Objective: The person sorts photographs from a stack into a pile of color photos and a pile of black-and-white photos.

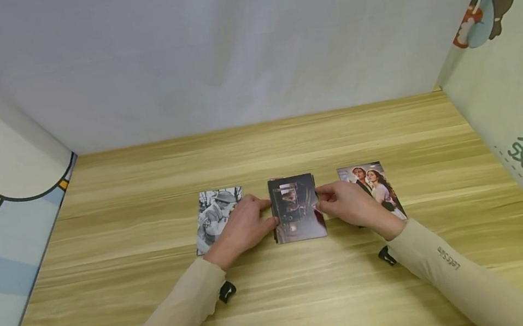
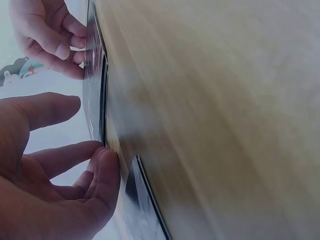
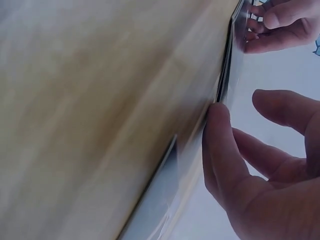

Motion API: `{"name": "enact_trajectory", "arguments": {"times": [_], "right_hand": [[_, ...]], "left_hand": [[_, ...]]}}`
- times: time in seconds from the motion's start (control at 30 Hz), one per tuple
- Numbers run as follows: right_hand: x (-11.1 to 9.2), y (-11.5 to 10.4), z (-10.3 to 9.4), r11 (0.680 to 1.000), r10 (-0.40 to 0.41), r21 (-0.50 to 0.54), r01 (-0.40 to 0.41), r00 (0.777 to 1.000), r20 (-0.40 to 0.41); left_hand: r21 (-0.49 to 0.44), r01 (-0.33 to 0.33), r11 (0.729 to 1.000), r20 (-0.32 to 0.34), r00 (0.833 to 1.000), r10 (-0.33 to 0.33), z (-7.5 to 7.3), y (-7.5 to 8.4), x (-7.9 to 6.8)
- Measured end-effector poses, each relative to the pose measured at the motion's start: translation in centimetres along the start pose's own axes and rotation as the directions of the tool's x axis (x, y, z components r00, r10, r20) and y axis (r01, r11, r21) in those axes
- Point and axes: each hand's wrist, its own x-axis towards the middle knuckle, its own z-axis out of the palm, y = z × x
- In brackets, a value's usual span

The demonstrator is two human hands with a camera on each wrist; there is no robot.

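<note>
A small stack of photo cards (image 1: pixel 296 211) lies in the middle of the table, a dark interior picture on top. My left hand (image 1: pixel 247 223) touches its left edge with the fingertips, thumb raised away from the fingers in the left wrist view. From the other side, my right hand (image 1: pixel 350 202) has its fingertips at the right edge, and its thumb (image 3: pixel 280 107) likewise stands apart. Under the left wrist lies a black-and-white card (image 1: pixel 207 222) of a figure in a hat. A colour card (image 1: pixel 376 178) showing two people is partly hidden by the right hand.
The wood-grain table (image 1: pixel 279 298) ends at a pale back wall (image 1: pixel 246 49). Printed side panels (image 1: pixel 520 96) stand at the left and right. A black strap (image 1: pixel 227 291) shows below the left cuff, another below the right.
</note>
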Motion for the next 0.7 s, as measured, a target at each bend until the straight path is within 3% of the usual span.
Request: {"name": "enact_trajectory", "arguments": {"times": [0.43, 0.7], "right_hand": [[-1.4, 0.0, -0.3, 0.999, 0.003, 0.049, -0.001, 0.999, -0.041], [-2.3, 0.3, -0.3, 0.998, -0.010, 0.066, 0.014, 0.998, -0.057]], "left_hand": [[-0.156, 0.025, 0.987, -0.016, 0.999, -0.027, 0.2, 0.7, -1.0], [-0.177, 0.018, 0.984, -0.063, 0.998, -0.029, 1.0, 1.4, -1.7]]}}
